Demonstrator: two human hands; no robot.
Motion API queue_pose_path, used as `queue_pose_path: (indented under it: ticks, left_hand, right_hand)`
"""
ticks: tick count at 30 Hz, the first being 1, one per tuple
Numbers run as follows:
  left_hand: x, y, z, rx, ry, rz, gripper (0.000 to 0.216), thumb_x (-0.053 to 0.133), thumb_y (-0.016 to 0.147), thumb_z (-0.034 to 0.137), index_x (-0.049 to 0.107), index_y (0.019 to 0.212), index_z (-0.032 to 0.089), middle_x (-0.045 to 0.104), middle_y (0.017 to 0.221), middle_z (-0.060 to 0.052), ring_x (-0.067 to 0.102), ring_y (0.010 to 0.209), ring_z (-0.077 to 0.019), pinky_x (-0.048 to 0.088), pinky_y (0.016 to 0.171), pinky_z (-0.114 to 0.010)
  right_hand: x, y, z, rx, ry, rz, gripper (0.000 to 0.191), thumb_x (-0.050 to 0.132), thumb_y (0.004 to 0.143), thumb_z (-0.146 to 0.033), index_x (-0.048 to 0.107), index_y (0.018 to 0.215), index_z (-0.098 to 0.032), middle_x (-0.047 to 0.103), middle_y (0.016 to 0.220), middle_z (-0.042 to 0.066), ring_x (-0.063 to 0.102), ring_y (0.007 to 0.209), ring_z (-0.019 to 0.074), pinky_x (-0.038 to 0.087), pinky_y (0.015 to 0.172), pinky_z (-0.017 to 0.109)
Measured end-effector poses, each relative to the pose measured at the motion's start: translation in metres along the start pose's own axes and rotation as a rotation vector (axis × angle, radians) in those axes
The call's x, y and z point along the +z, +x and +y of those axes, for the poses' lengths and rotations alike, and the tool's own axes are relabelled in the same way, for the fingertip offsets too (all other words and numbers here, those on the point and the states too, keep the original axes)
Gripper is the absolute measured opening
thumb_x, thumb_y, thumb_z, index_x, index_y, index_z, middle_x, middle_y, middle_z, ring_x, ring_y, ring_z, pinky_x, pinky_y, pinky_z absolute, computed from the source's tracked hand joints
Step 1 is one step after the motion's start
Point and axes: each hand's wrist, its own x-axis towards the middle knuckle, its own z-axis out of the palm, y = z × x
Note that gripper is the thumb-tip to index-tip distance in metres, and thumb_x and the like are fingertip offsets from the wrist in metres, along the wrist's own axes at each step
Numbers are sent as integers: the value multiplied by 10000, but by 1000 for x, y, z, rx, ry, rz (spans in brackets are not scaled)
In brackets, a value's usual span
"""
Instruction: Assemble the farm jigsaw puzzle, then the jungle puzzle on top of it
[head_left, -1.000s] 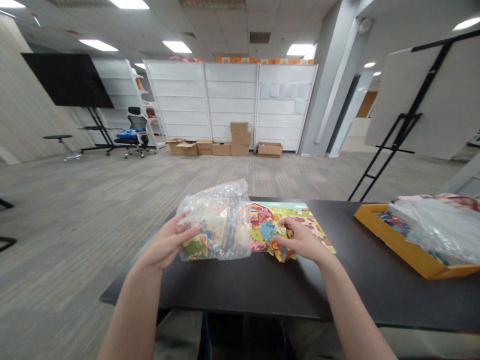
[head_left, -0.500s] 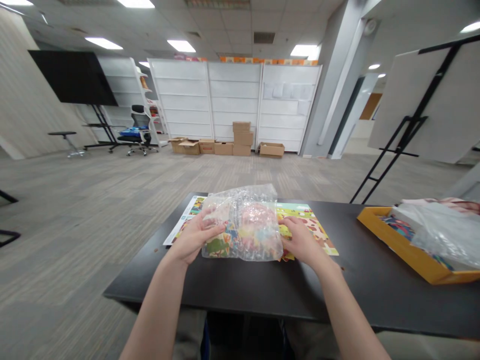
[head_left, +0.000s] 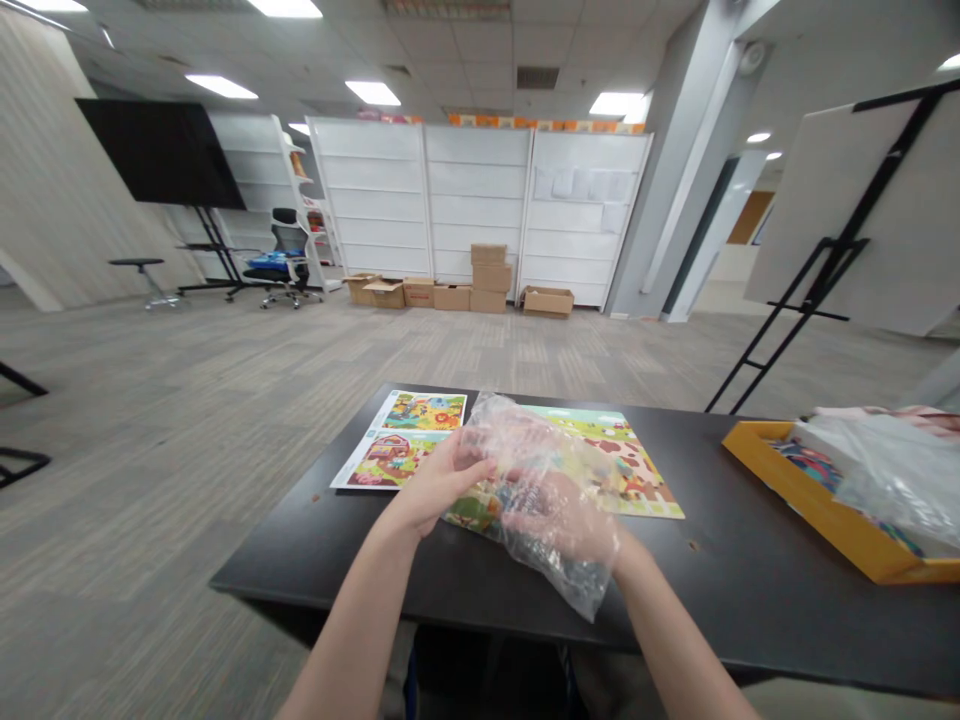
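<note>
One long black table [head_left: 315,550]: beneath both hands.
Open yellow cardboard tray [head_left: 795,503]: at right, holding clear plastic and colourful bits.
Flat farm-printed board [head_left: 622,455]: partly covered by the bag.
Crinkled clear plastic bag [head_left: 574,578]: mid-table, between the hands.
White sheet with two colourful pictures [head_left: 394,448]: just beyond the left wrist.
Left hand [head_left: 442,480]: gripping the bag's left side.
Right hand [head_left: 562,515]: seen through the plastic; cannot tell its grip.
Colourful printed pieces [head_left: 474,510]: below the left thumb.

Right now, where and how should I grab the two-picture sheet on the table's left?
Probably the left edge of the sheet, pinched from the left: it lies flat on the dark table with that edge uncovered, whereas the left hand and clear plastic bag crowd its right side.
</note>
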Motion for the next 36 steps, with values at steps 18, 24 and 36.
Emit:
queue_pose_path:
  ticks: [18, 24, 36]
  left_hand:
    - [8, 3, -1, 39, -89, 39, 365, 749, 806, 509, 723, 945, 173, 698, 894, -23, 604, 839, -158, 463, 784, -262]
    - [-12, 5, 7, 57, -206, 350, 448, 863, 655, 519, 700, 865, 158, 696, 818, -19, 628, 732, -138, 475, 674, -236]
    - [-56, -6, 33, 170, -628, 829, 40, 663, 872, 155, 645, 837, 159, 673, 697, 36, 631, 567, -78, 475, 530, -173]
  right_hand:
    - [19, 13, -7, -76, -92, 33, 556, 589, 942, -444, 536, 1470, -279, 637, 1396, 96, 528, 1353, 331, 339, 1198, 508]
    - [-5, 20, -23, -77, -70, 171, 252, 600, 926, -430, 735, 1067, -269, 747, 1109, 68, 634, 1159, 303, 480, 1031, 464]
    - [-46, 5, 36, 382, 30, 529, 437, 652, 800, -574, 555, 1004, -201, 606, 637, -30, 492, 510, 151, 362, 517, 277]
